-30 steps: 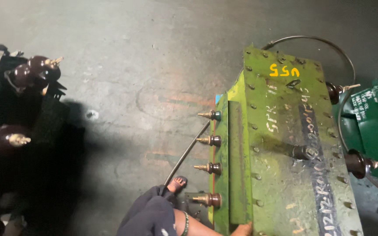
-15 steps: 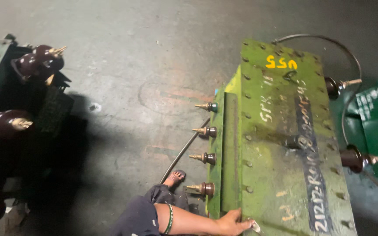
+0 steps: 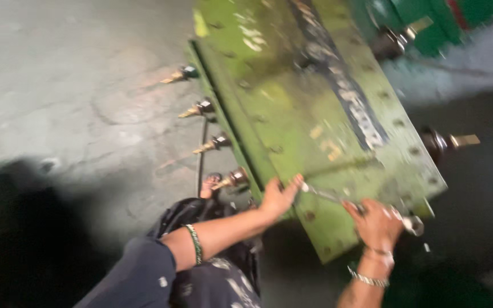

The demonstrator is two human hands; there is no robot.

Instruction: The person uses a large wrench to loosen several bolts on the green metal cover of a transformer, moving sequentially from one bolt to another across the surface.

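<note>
Wrench (image 3: 338, 198) lies lower right of centre, its long axis slanting down-right across the green lid (image 3: 315, 114). I see my right hand (image 3: 376, 223) closed around its handle; my left hand (image 3: 281, 197) grips the near head end.

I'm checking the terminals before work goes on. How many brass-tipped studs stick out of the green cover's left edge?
4, in a row along the left edge of the green cover: stud farthest away, stud, stud, and stud beside the left hand. None looks hidden.
</note>
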